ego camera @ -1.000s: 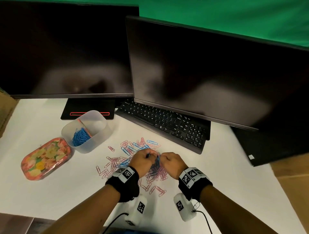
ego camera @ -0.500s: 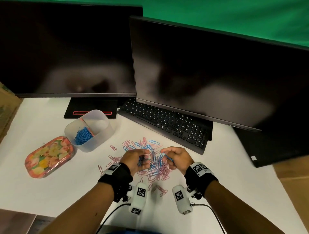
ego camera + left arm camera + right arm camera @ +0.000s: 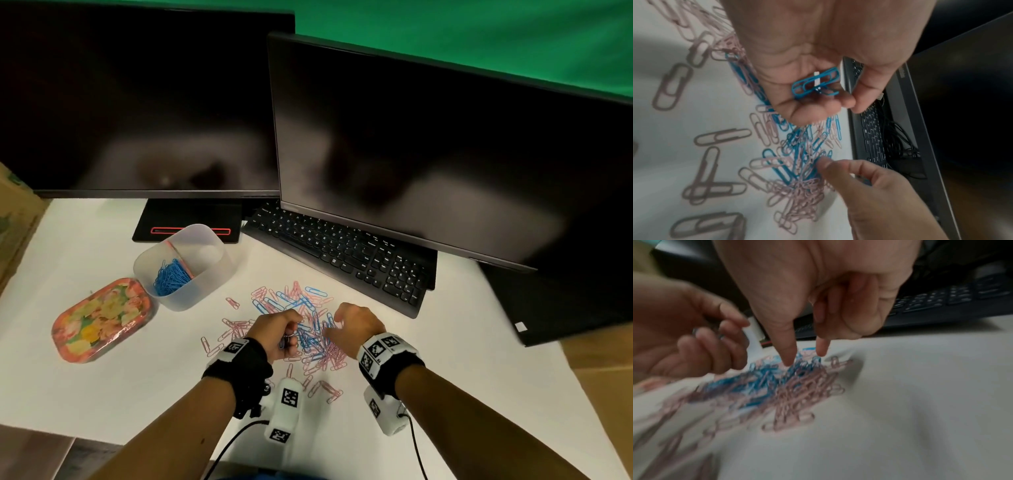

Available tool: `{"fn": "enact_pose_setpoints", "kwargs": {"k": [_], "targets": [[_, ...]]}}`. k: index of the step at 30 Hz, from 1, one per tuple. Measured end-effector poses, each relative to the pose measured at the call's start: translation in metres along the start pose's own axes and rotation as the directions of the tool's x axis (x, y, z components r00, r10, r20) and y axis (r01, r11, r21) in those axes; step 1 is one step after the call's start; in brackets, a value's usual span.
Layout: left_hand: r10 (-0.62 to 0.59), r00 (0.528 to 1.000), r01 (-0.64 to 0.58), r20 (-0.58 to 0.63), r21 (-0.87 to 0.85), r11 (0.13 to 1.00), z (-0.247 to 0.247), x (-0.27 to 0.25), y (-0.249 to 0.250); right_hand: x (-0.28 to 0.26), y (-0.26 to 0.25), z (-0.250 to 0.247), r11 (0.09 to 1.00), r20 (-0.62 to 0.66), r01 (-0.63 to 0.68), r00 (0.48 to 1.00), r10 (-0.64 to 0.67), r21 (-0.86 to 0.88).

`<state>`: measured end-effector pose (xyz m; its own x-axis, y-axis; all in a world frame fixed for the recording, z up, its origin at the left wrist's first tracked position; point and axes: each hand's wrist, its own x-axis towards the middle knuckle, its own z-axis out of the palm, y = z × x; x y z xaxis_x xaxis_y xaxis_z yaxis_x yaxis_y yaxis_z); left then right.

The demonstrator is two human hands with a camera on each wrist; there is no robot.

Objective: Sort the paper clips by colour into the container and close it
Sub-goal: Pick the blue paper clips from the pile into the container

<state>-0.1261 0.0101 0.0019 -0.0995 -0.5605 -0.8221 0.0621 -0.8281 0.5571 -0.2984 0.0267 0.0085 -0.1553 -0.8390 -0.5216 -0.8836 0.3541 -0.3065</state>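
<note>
A heap of blue and pink paper clips (image 3: 310, 337) (image 3: 797, 162) (image 3: 777, 386) lies mid-table. My left hand (image 3: 286, 334) (image 3: 818, 97) hovers at the heap's left side, its fingers curled round a few blue clips (image 3: 813, 82). My right hand (image 3: 337, 330) (image 3: 803, 356) is at the heap's right side, thumb and index finger pointing down and touching the clips, a gap between them. A translucent container (image 3: 191, 298) stands to the upper left. Blue clips (image 3: 171, 277) lie in its left compartment, beside a red divider. Its floral lid (image 3: 102, 318) lies on the table to the left.
A black keyboard (image 3: 342, 253) lies just beyond the heap, under the right monitor (image 3: 445, 154). A second monitor (image 3: 137, 102) and its stand (image 3: 188, 219) sit behind the container. A cardboard box (image 3: 13, 219) is at the far left. White table (image 3: 445, 377) stretches to the right.
The hands, joined over the heap a second ago, have parted. The left hand drew back with blue clips in it. The right hand lowered thumb and finger onto the heap.
</note>
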Motion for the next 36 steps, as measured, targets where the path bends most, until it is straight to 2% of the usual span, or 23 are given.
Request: {"fn": "enact_pose_setpoints", "kwargs": {"k": [2, 4, 5, 6, 8, 10, 12, 14, 18, 20, 23, 25, 28, 31, 33, 36], "targets": [[0.02, 1.0, -0.019, -0.022, 0.029, 0.999, 0.0, 0.001, -0.001, 0.0, -0.003, 0.003, 0.995, 0.03, 0.004, 1.0, -0.002, -0.1], [0.081, 0.996, -0.07, -0.039, 0.215, 0.974, -0.002, 0.001, -0.001, 0.002, -0.003, 0.005, 0.995, 0.036, -0.01, 0.999, 0.014, -0.104], [0.129, 0.991, -0.106, -0.041, 0.359, 0.927, -0.003, 0.001, -0.001, 0.003, -0.002, 0.006, 0.996, 0.049, -0.02, 0.999, 0.024, -0.088], [0.19, 0.981, -0.143, -0.039, 0.513, 0.846, -0.003, 0.001, -0.002, 0.003, -0.001, 0.006, 0.997, 0.062, -0.026, 0.998, 0.031, -0.07], [0.3, 0.954, -0.184, -0.004, 0.782, 0.595, -0.002, -0.001, -0.007, 0.003, 0.002, 0.005, 0.999, 0.058, -0.03, 0.998, 0.031, -0.018], [0.361, 0.932, -0.168, 0.022, 0.91, 0.379, 0.003, -0.003, -0.011, 0.003, 0.006, 0.003, 0.995, 0.024, -0.019, 1.0, 0.017, 0.1], [0.393, 0.919, -0.143, 0.032, 0.955, 0.258, 0.005, -0.003, -0.014, 0.004, 0.011, 0.002, 0.966, -0.002, 0.001, 1.0, -0.001, 0.259], [0.416, 0.908, -0.147, 0.048, 0.966, 0.21, 0.006, 0.0, -0.013, 0.007, 0.017, 0.0, 0.931, -0.022, 0.035, 0.999, -0.029, 0.364], [0.398, 0.914, -0.167, 0.075, 0.965, 0.2, 0.004, 0.002, -0.008, 0.01, 0.023, -0.006, 0.828, 0.009, 0.048, 0.998, -0.064, 0.559], [0.409, 0.907, -0.209, 0.104, 0.952, 0.222, 0.0, 0.003, -0.008, 0.008, 0.022, -0.012, 0.783, 0.029, 0.048, 0.996, -0.085, 0.621], [0.462, 0.879, -0.297, 0.116, 0.892, 0.341, -0.007, 0.004, -0.007, 0.006, 0.02, -0.019, 0.758, 0.078, -0.006, 0.995, -0.059, 0.652], [0.477, 0.873, -0.353, 0.102, 0.807, 0.474, -0.011, 0.006, -0.006, 0.008, 0.02, -0.019, 0.724, 0.111, -0.073, 0.994, -0.004, 0.686], [0.418, 0.904, -0.388, 0.09, 0.583, 0.714, -0.017, 0.005, -0.003, 0.011, 0.018, -0.019, 0.555, 0.209, -0.214, 0.975, 0.073, 0.804], [0.276, 0.953, -0.303, 0.125, 0.373, 0.877, -0.019, 0.003, 0.001, 0.01, 0.016, -0.02, 0.466, 0.265, -0.259, 0.963, 0.053, 0.846], [0.184, 0.975, -0.213, 0.121, 0.292, 0.932, -0.018, -0.001, 0.005, 0.01, 0.016, -0.018, 0.441, 0.262, -0.226, 0.965, -0.022, 0.869], [0.08, 0.986, -0.092, 0.148, 0.08, 0.993, -0.019, -0.004, 0.008, 0.009, 0.015, -0.017, 0.404, 0.263, -0.196, 0.958, -0.117, 0.894]]}}
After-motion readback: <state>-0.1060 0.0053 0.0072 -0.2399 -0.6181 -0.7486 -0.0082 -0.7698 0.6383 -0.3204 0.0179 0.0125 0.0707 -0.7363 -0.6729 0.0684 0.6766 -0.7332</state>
